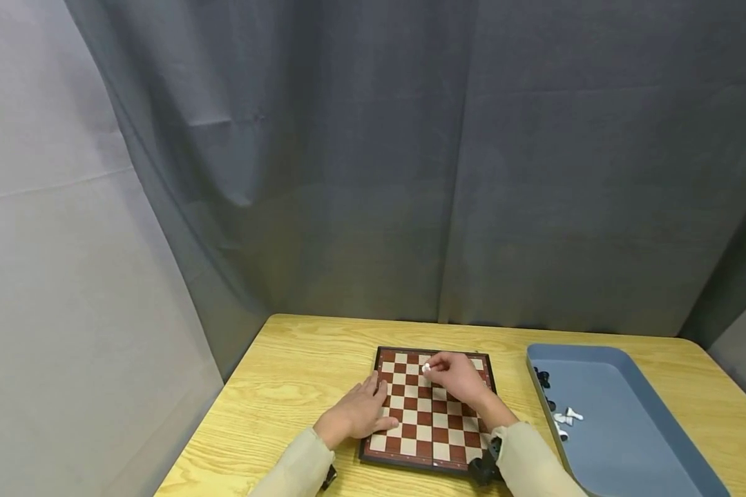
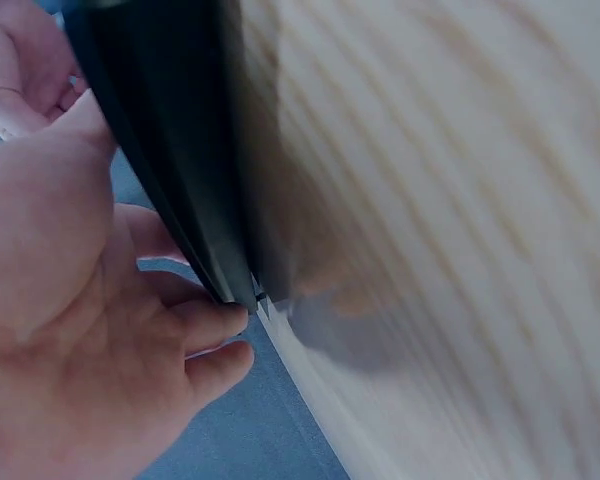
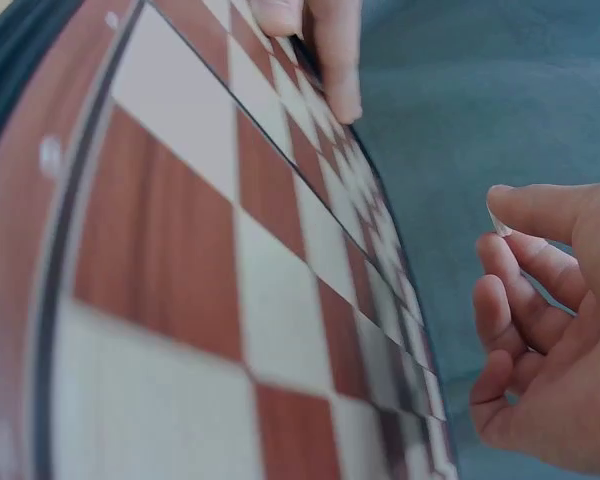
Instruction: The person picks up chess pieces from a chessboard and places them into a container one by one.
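Observation:
A red-and-cream chessboard (image 1: 408, 433) with a dark rim lies unfolded on the wooden table. My left hand (image 1: 359, 410) rests over its left edge, fingers extended; the left wrist view shows the fingers along the dark rim (image 2: 170, 150). Above the far half of the board, my right hand (image 1: 461, 379) pinches a small white chess piece (image 1: 426, 368) between thumb and index finger. Only a sliver of that piece (image 3: 497, 222) shows in the right wrist view, so its kind cannot be told. The other fingers of this hand are loosely curled.
A blue-grey tray (image 1: 622, 428) stands to the right of the board. Along its left wall lie several white chess pieces (image 1: 566, 418) and several black chess pieces (image 1: 542, 378). A grey curtain (image 1: 373, 207) hangs behind the table (image 1: 273, 386).

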### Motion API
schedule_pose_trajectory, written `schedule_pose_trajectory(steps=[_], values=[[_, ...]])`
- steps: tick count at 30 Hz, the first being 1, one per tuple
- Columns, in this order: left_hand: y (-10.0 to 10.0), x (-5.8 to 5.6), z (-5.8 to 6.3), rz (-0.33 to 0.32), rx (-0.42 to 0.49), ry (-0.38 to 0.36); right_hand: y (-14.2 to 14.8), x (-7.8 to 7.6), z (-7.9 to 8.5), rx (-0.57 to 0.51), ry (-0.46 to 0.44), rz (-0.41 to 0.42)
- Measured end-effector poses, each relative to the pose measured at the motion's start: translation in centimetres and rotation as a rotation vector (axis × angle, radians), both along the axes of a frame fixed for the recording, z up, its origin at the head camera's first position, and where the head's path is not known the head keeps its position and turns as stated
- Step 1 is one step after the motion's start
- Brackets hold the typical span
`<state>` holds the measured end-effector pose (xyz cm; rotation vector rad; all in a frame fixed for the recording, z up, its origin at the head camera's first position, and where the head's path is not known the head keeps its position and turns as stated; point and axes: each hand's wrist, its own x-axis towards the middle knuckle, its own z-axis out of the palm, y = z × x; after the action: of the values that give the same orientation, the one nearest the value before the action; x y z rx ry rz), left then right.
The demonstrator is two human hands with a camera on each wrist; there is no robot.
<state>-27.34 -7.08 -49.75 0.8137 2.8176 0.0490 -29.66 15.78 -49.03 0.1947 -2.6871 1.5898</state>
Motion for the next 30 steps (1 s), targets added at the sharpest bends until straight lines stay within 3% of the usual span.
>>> schedule_pose_trajectory(steps=[12, 16, 24, 30], values=[[0.0, 0.2, 0.1, -0.007, -0.005, 0.017, 5.0, 2.8, 2.9, 0.056, 0.057, 0.008], [-0.1, 0.1, 0.0, -0.010, 0.002, 0.010, 7.4, 3.7, 3.7, 0.054, 0.028, 0.016], [-0.2, 0.3, -0.2, -0.010, 0.014, 0.012, 12.7, 4.6, 4.0, 0.121, 0.040, -0.029], [-0.3, 0.4, 0.0, -0.007, 0.008, 0.014, 16.3, 5.3, 4.1, 0.187, -0.010, -0.052]])
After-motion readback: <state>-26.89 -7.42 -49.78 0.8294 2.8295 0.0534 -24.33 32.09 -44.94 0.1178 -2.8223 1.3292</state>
